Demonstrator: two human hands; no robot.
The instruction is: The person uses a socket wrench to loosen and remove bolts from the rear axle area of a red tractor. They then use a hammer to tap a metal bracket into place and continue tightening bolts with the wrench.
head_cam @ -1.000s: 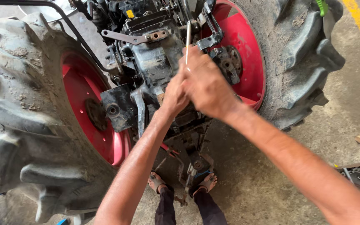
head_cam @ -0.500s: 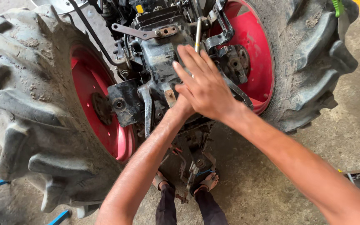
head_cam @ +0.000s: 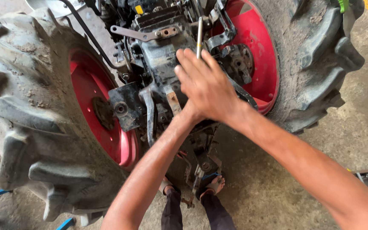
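At the far left stands the big muddy left tyre (head_cam: 26, 123) with deep lugs, its red wheel rim (head_cam: 94, 106) facing inward. Just right of the rim sits the greasy black gearbox housing (head_cam: 162, 59) of a tractor's rear end, with a flat grey metal arm (head_cam: 139, 34) lying across its top and a dark bracket (head_cam: 124, 108) bolted low on its side.

The left hand (head_cam: 179, 111) comes up from below and is almost wholly covered by the right one, so I cannot tell whether it is closed on anything. The right hand (head_cam: 209, 87) lies over it, palm down, fingers spread and flat, not clamped around anything visible; the two hands are pressed together, one on top of the other, against the housing.

Just above the right hand's fingertips a thin metal rod (head_cam: 199, 36) stands upright, its lower end hidden behind the fingers; whether either hand grips it I cannot tell. It looks stiff, light and smooth, probably oily and slippery here, best held low on the shaft, near its base, with a full closed fist. The housing itself looks heavy, rigid and fixed.

Further right is the second red rim (head_cam: 260, 55) and the right tyre (head_cam: 316, 64), standing on the concrete floor (head_cam: 346, 140).
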